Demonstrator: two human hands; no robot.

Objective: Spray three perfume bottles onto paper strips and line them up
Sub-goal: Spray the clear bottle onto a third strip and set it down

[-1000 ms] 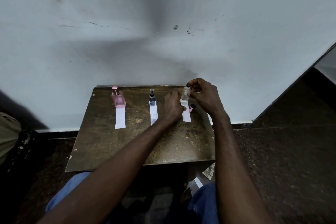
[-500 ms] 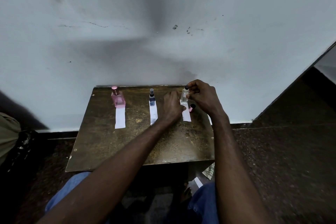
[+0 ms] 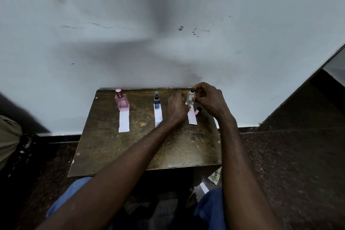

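Right hand (image 3: 209, 99) pinches the clear bottle (image 3: 190, 97) from its right side, index finger arched over the black nozzle, forearm reaching in from the near right. Left hand (image 3: 176, 108) sits knuckles-up just left of the bottle, its grip hidden. The bottle stands upright, nozzle up, at the far end of the rightmost paper strip (image 3: 192, 118)

Left hand (image 3: 175, 107) beside curled right hand (image 3: 209, 99)

Brown table (image 3: 115, 151) w/ 3 white paper strips (image 3: 124, 121) side by side, pink cap (image 3: 198, 111) by rt strip.
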